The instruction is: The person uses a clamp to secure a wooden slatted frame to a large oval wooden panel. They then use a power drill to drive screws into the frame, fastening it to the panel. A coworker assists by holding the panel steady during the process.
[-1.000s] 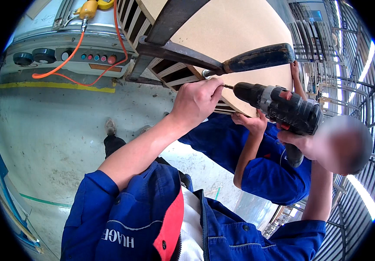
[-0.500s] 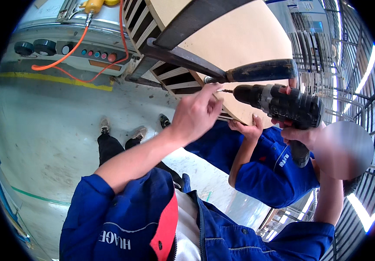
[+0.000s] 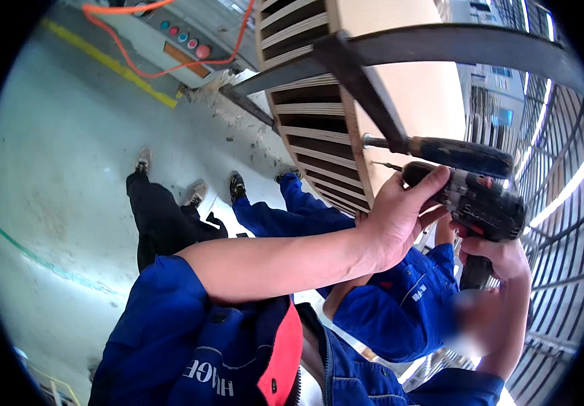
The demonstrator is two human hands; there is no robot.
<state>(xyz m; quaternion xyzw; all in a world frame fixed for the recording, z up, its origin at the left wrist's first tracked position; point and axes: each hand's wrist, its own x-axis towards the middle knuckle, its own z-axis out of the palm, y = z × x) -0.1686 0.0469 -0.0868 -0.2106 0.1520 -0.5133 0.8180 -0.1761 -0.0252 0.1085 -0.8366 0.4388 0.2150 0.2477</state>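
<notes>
A black cordless drill (image 3: 487,206) points left, its thin bit (image 3: 388,165) reaching toward the edge of a pale wooden panel (image 3: 410,91); whether the tip touches the wood I cannot tell. My right hand (image 3: 502,252) is wrapped round the drill's handle. Around the front of the drill, near the chuck, my left hand (image 3: 403,220) is closed, thumb on top. Just above the drill, a bar clamp (image 3: 363,84) with a dark, worn handle (image 3: 464,154) has its screw end against the panel's edge.
Slatted layers (image 3: 316,145) stack beneath the panel. A co-worker in a blue jacket (image 3: 390,314) stands close beyond my forearms. At upper left are a control panel with coloured buttons (image 3: 182,38) and an orange hose (image 3: 119,47). A yellow floor line (image 3: 113,61) runs beside it.
My left hand has moved from beside the bit tip back onto the drill's front. The view has shifted, with the panel edge and clamp now farther right. The drill stays in my right hand.
</notes>
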